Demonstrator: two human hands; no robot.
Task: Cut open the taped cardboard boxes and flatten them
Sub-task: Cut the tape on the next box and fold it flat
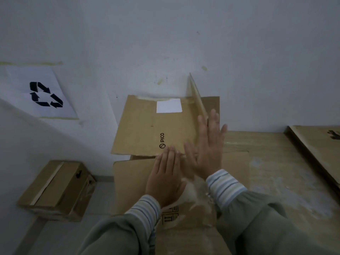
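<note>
My left hand [165,178] lies flat, fingers straight and together, on the brown flattened cardboard box printed PICO [156,126], which rests on other flattened cardboard [132,181] on the worktop against the white wall [165,43]. My right hand [207,148] is spread open, fingers straight, against the box's upright side flap [197,96]. A taped brown cardboard box [57,190] sits on the floor to the left, below a white sheet bearing a black recycling symbol [44,93].

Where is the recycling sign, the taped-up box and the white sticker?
recycling sign [46,94]: head view, on its black arrows.
taped-up box [55,188]: head view, on its top face.
white sticker [168,105]: head view, on its middle.
</note>
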